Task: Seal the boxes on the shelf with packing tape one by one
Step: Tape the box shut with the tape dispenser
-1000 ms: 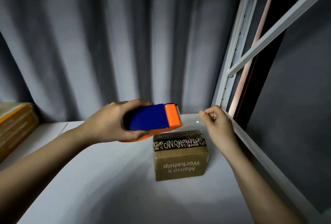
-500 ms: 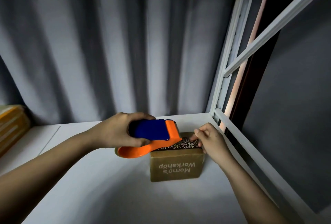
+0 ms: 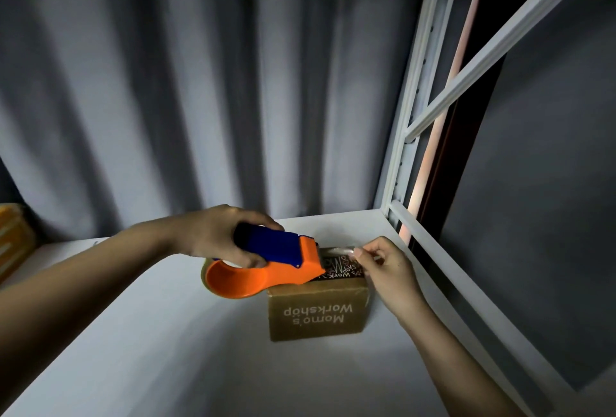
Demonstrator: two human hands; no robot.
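A small brown cardboard box [image 3: 316,315] printed "Momo's Workshop" sits on the white shelf [image 3: 166,350] near its right rear corner. Its top carries a dark patterned band. My left hand [image 3: 216,236] grips the blue handle of an orange tape dispenser [image 3: 266,270], whose front end lies over the box's top left. My right hand [image 3: 383,266] pinches the free end of clear tape [image 3: 338,251] drawn from the dispenser across the box's far edge.
Grey curtain folds hang behind the shelf. White metal rack uprights and a diagonal brace [image 3: 416,123] stand at the right, with a rail [image 3: 433,270] along the shelf's right edge. Yellow-brown boxes [image 3: 13,240] are stacked at the far left.
Both hands came down onto the box. The dispenser dropped from above the box to its top, and my right hand moved in and took the tape end.
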